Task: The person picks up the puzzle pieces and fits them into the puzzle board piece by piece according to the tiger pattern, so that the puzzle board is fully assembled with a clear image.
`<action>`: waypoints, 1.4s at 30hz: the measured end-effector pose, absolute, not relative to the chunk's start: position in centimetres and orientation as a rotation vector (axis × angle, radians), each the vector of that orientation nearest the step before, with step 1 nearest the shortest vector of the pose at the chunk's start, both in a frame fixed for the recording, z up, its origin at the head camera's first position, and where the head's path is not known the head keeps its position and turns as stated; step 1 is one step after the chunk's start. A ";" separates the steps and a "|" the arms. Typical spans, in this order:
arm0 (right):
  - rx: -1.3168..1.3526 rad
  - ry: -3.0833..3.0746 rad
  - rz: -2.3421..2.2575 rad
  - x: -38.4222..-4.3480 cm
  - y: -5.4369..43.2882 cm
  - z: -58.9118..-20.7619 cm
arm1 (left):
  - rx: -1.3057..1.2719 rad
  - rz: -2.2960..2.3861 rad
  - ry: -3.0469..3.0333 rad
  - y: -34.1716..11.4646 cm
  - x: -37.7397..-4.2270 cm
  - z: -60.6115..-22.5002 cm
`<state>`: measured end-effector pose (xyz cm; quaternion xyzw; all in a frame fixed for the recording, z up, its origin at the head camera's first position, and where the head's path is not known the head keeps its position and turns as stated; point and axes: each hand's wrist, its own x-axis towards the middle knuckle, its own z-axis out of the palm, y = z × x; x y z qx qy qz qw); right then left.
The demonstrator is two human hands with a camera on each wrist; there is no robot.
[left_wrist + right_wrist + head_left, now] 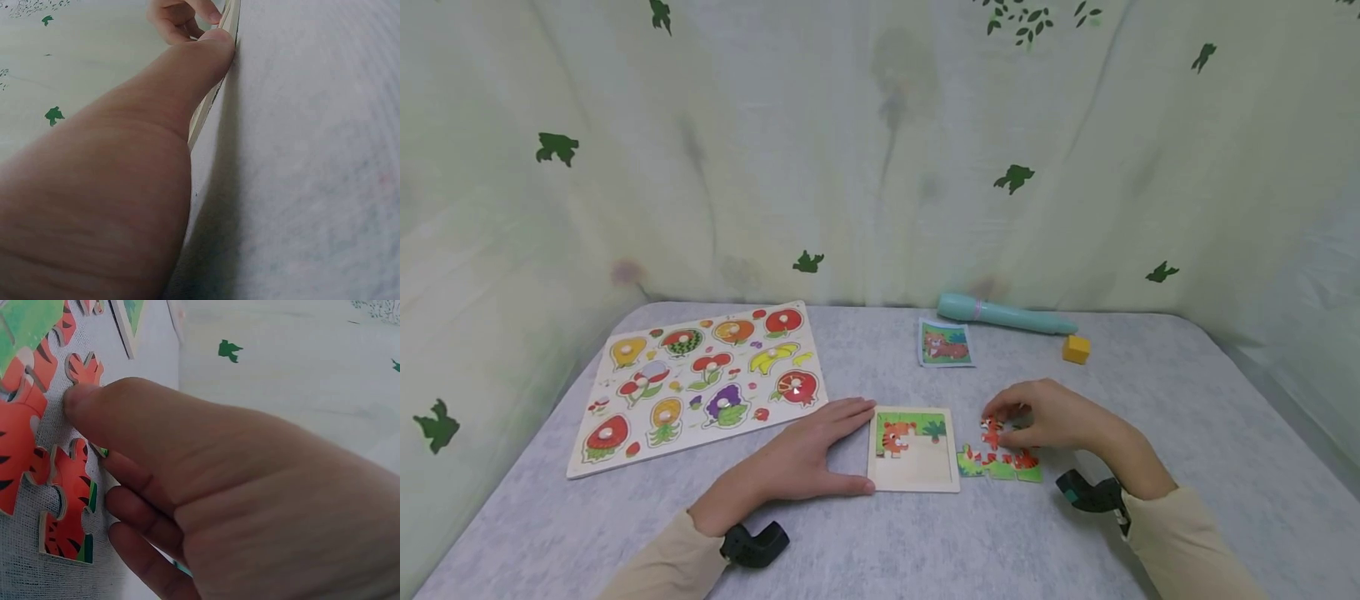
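A small square wooden puzzle tray (925, 468) lies at the middle of the table, its upper part filled with tiger-face and green pieces, its lower right bare wood. My left hand (808, 454) rests at the tray's left side with fingers and thumb spread straight, fingertips at the edge. In the left wrist view the thumb (209, 59) lies along the tray's rim. Right of the tray, my right hand (1048, 417) pinches an orange striped puzzle piece (991, 432) between thumb and fingers, low over the table. Loose tiger puzzle pieces (72, 500) lie beside that hand.
A white fruit knob-puzzle board (688, 392) lies at the left. Behind the tray are a bear picture card (945, 343), a teal tapered stick (1007, 316) and a yellow cube (1076, 350). A leaf-patterned cloth (850, 167) hangs behind the table.
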<state>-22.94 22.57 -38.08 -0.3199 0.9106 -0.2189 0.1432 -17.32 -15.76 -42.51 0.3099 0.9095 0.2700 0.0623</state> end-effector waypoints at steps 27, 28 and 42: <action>-0.918 2.626 -0.613 -23.2 22.2 -38.1 | 0.945 0.822 2.756 -16.0 -17.3 -42.4; -0.918 2.627 -0.612 -23.2 22.2 -38.1 | 0.947 0.822 2.757 -16.0 -17.3 -42.4; -1.022 2.658 -0.565 -22.9 22.3 -38.1 | 0.950 0.814 2.756 -15.8 -17.3 -42.7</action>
